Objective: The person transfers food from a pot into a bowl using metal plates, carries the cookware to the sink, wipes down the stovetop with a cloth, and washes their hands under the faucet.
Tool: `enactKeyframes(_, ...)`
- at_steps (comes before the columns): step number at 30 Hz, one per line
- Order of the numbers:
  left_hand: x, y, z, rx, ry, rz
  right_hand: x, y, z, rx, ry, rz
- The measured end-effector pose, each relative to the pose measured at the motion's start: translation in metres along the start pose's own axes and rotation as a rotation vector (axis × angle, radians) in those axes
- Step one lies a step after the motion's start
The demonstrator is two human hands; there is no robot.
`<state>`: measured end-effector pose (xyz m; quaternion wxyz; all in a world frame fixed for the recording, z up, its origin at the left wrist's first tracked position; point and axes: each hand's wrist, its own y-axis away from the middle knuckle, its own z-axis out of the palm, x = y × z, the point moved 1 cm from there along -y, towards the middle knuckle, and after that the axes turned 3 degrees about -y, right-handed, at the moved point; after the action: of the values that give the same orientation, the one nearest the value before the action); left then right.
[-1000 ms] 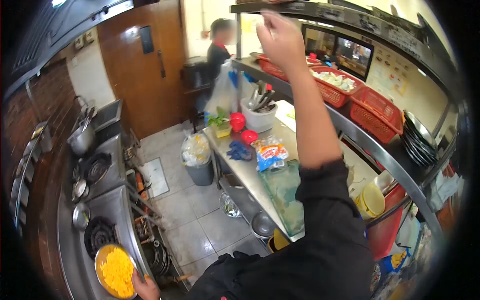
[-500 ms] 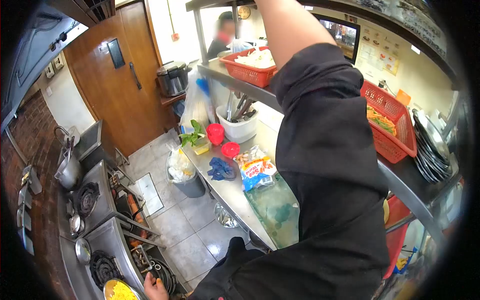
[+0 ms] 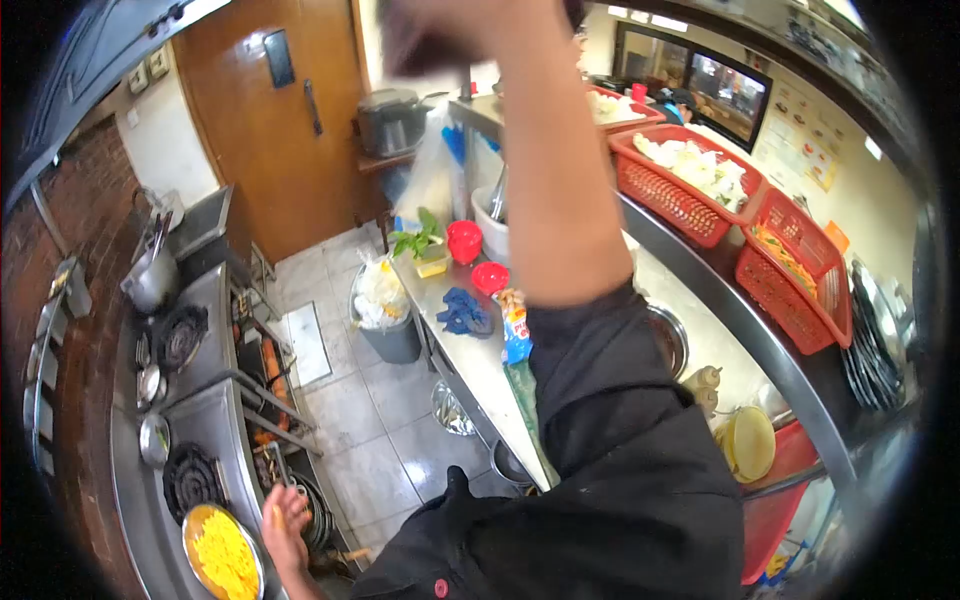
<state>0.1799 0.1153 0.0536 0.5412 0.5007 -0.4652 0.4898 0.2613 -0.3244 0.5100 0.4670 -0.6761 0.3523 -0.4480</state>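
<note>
My right arm stretches up across the view, and my right hand point(image 3: 500, 22) is blurred and partly cut off at the top edge. A dark brownish object point(image 3: 425, 42) shows at that hand, apparently gripped; its kind cannot be made out. Low on the left, my left hand point(image 3: 287, 515) is raised with loosely bent fingers apart, holding nothing visible. It is beside a metal pan point(image 3: 192, 548) of yellow food point(image 3: 225, 555), which sits by a black burner point(image 3: 195, 478). Below my right arm, a colourful plastic packet point(image 3: 516, 335) lies on the steel counter point(image 3: 425, 290).
Red baskets point(image 3: 680, 205) of cut food and stacked dark plates point(image 3: 872, 345) stand on the right-hand shelf. Red bowls point(image 3: 464, 242), a blue cloth point(image 3: 463, 312) and green leaves point(image 3: 420, 235) are on the counter. A grey bin point(image 3: 390, 340) stands on the tiled floor.
My view has shifted right and down. My right hand has come into view at the top with the dark object. My left hand has risen, and more of the yellow food pan shows.
</note>
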Motion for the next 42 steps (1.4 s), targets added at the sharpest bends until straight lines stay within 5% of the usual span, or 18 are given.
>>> enactKeyframes(1,0.007,-0.003,0.005,-0.012,0.048,0.045,-0.032,0.027,0.027,-0.248,-0.123,-0.044)
enactKeyframes(2,0.016,-0.004,0.016,-0.050,0.147,0.044,-0.099,0.064,0.042,0.176,-0.364,-0.080)
enactKeyframes(3,0.026,-0.003,0.024,-0.073,0.247,0.045,-0.150,0.094,0.061,0.171,-0.606,-0.054)
enactKeyframes(5,0.041,-0.002,0.044,-0.264,0.621,-0.010,-0.262,0.166,0.083,-0.172,-0.962,0.015)
enactKeyframes(8,-0.036,0.012,-0.002,0.289,0.861,0.078,-0.414,0.293,0.098,-0.757,-1.502,-0.007)
enactKeyframes(9,-0.061,0.030,-0.021,0.449,0.842,0.172,-0.441,0.314,0.099,-0.781,-1.677,0.080)
enactKeyframes(10,-0.059,0.052,-0.040,0.439,0.891,-0.030,-0.455,0.326,0.093,-0.832,-1.850,0.176)
enactKeyframes(11,-0.071,0.077,-0.054,0.373,0.908,0.068,-0.453,0.321,0.089,-0.994,-1.931,0.102)
enactKeyframes(13,-0.058,0.128,-0.068,0.779,0.839,0.030,-0.450,0.319,0.081,-1.472,-1.872,0.266)
enactKeyframes(17,-0.103,0.246,-0.123,0.828,0.975,0.042,-0.467,0.379,0.114,-1.665,-1.645,0.375)
enactKeyframes(20,-0.133,0.304,-0.154,0.942,1.186,0.145,-0.503,0.397,0.123,-1.911,-1.557,0.775)
enactKeyframes(24,-0.147,0.343,-0.199,1.244,1.065,0.307,-0.556,0.396,0.117,-1.966,-1.504,0.625)
enactKeyframes(29,-0.169,0.306,-0.286,1.313,1.062,0.395,-0.595,0.400,0.121,-2.049,-1.508,0.418)
enactKeyframes(30,-0.162,0.295,-0.291,1.435,1.075,0.257,-0.592,0.404,0.124,-2.041,-1.496,0.439)
enactKeyframes(32,-0.184,0.281,-0.312,1.409,1.155,0.241,-0.580,0.414,0.137,-1.911,-1.355,0.173)
enactKeyframes(35,-0.204,0.272,-0.331,1.521,1.110,0.206,-0.536,0.495,0.161,-1.887,-1.249,0.431)
enactKeyframes(39,-0.193,0.291,-0.342,1.427,1.048,0.288,-0.450,0.578,0.172,-2.000,-0.976,0.201)
enactKeyframes(42,-0.163,0.299,-0.345,1.560,0.976,0.300,-0.376,0.710,0.173,-2.112,-1.098,0.206)
